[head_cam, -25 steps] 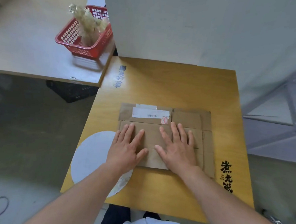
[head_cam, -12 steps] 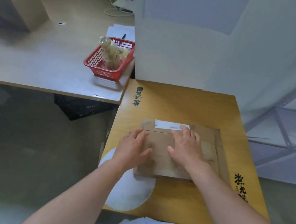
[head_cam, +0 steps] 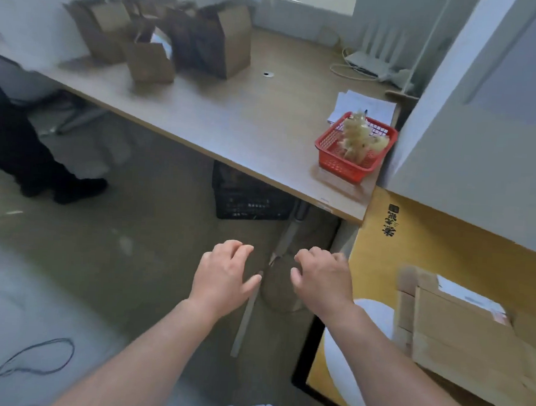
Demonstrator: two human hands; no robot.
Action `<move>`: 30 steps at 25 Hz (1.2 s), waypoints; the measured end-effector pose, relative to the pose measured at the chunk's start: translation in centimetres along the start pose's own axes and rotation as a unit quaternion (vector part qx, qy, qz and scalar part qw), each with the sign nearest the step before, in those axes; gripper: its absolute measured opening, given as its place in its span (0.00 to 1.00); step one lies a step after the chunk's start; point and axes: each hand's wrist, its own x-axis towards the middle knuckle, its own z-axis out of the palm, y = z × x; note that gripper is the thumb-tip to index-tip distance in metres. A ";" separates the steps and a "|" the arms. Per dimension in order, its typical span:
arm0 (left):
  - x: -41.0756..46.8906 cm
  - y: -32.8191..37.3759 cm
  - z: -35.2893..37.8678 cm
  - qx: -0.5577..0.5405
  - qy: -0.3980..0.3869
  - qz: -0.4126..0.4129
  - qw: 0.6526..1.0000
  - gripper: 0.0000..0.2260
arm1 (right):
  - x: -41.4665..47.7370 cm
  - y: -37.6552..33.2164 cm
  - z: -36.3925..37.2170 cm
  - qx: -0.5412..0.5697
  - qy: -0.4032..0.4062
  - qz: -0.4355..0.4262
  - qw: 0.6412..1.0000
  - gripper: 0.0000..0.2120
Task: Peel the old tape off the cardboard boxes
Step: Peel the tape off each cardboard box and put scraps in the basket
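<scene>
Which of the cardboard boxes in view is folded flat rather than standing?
The flattened box on the yellow table, at right, with a white label on it. The other boxes stand upright on the grey desk.

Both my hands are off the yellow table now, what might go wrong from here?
The flat box on the yellow table has a white label on it; with the left hand and right hand empty over the floor, it may be left unfinished. The red basket sits by the desk's corner, so a reach toward the standing boxes might knock it. The cable on the floor could catch a foot.
</scene>
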 end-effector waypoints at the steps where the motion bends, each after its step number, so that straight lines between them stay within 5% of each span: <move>1: -0.6 -2.3 -0.5 0.005 0.003 -0.025 1.000 0.27 | 0.9 -2.3 0.4 0.000 -0.007 -0.020 1.000 0.12; 14: -0.8 -18.5 -4.3 0.006 0.025 -0.244 0.970 0.23 | 12.7 -18.6 1.9 0.024 -0.025 -0.178 0.983 0.12; 30: 33.9 -28.4 -8.9 0.051 0.050 -0.162 0.984 0.25 | 48.1 -18.6 2.3 0.060 0.022 -0.140 0.988 0.15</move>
